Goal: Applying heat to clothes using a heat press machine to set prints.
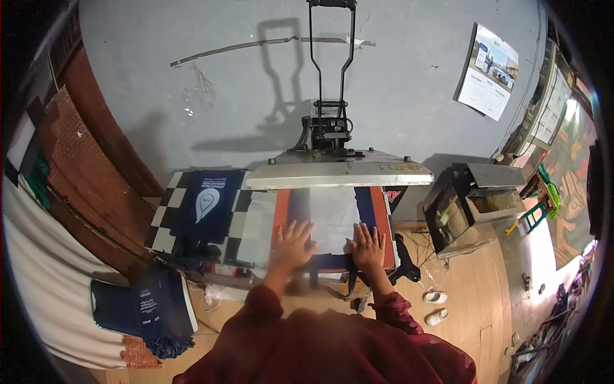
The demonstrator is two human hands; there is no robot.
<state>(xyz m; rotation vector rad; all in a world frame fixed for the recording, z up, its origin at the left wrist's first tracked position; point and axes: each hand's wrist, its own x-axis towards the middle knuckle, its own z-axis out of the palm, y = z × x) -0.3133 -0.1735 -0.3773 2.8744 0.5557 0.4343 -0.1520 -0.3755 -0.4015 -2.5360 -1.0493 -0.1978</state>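
Note:
A heat press with a raised metal upper plate and a tall black lever stands against the wall. Under and in front of that plate lies a dark blue cloth on an orange-red pad, with a white sheet over the middle of the cloth. My left hand rests palm down, fingers spread, on the left part of the cloth and pad. At the right edge of the white sheet, my right hand lies flat with its fingers apart. Neither hand grips anything.
A dark blue printed cloth lies on a checkered tabletop at the left. More printed, fringed cloth hangs at the lower left. A metal-framed glass box stands at the right, and white shoes are on the floor.

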